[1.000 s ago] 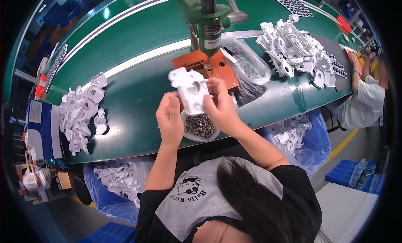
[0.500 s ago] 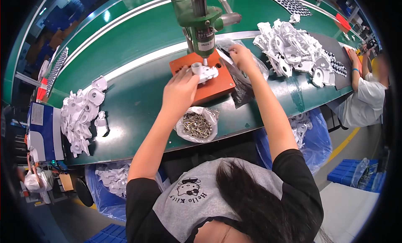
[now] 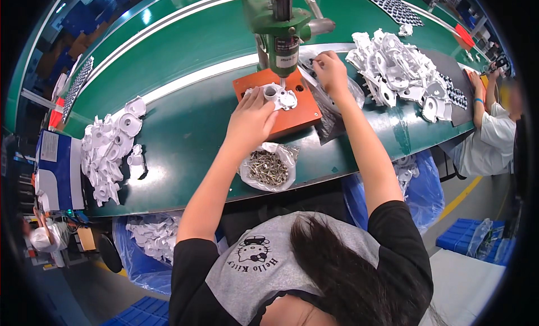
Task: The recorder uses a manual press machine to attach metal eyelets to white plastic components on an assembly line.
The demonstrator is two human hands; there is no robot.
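Note:
A white molded part (image 3: 285,99) with a round cup rests on the orange fixture block (image 3: 297,114), below the tip of a green press (image 3: 286,51). My left hand (image 3: 251,117) lies over the left side of this part, its fingers and thumb around it. My right hand (image 3: 331,76) is above a clear plastic bag (image 3: 355,96) of dark contents beside the block. Its thumb and fingers are pinched together. A small dark spot shows at the fingertips, too small to name.
An open bag of metal screws (image 3: 268,167) sits in front of the block. White parts are heaped at the right (image 3: 393,67) and left (image 3: 109,152). Blue-lined bins (image 3: 140,264) of parts stand below the table edge. Another person (image 3: 488,129) works at far right.
My right hand has risen slightly, its fingers now pinched at the bag's far end. My left hand remains on the white part, which now sits turned with its face more upward.

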